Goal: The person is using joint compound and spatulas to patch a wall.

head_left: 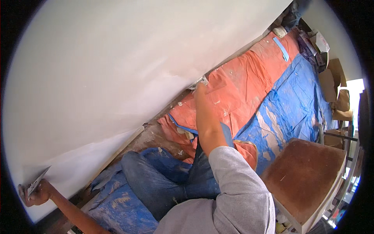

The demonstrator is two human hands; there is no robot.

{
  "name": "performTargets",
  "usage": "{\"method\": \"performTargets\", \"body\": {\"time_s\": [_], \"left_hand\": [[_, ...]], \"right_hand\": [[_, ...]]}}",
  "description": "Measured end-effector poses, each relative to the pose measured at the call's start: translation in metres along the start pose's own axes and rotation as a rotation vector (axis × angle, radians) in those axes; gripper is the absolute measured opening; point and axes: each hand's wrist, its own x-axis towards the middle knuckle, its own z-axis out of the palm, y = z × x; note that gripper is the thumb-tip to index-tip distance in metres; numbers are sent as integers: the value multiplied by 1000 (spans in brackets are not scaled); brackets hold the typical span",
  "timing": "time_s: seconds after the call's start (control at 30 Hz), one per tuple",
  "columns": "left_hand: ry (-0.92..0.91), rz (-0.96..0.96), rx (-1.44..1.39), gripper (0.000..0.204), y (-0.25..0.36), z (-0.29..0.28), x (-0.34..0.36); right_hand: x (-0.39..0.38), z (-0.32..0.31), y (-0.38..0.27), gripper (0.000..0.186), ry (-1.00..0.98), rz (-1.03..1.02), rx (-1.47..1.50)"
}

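Observation:
My left hand (37, 191), at the lower left against the white wall (117, 54), grips a flat metal scraper (39, 180) with its blade tilted up. My right arm reaches forward to the foot of the wall, where my right hand (200, 87) is closed on a putty-smeared flat tool (196, 82), partly hidden by the hand, at the narrow gap along the wall's base. A salmon-orange sheet (245, 78) lies beside that hand. My jeans-clad legs (148, 179) are bent beneath me on crumpled sheeting.
Blue sheeting (292, 97) covers the right side, with a blue strip (280, 48) on the orange sheet. A brown-topped wooden piece (300, 173) stands at the lower right. Cardboard (329, 84) and several boxes (309, 48) line the far right. Bare stained floor (152, 140) shows near the wall.

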Motion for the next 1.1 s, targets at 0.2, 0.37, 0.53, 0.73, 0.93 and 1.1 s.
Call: {"method": "performTargets", "body": {"time_s": [0.2, 0.37, 0.53, 0.73, 0.93, 1.1], "left_hand": [[-117, 29, 120, 28, 18, 0, 13], [-128, 147, 137, 21, 39, 9, 31], [-65, 50, 135, 30, 48, 11, 27], [47, -184, -151, 32, 51, 17, 21], [-87, 32, 128, 32, 36, -1, 42], [-81, 153, 185, 37, 19, 17, -5]], "right_hand": [[-62, -15, -44, 37, -146, -333, -121], [-222, 12, -64, 41, -306, -462, 52], [-406, 17, -102, 33, -302, -1033, -184], [-423, -16, -86, 38, -405, -1128, -344], [-251, -7, 54, 35, -98, -196, 105], [-44, -28, 47, 44, 212, -75, 129]]}}
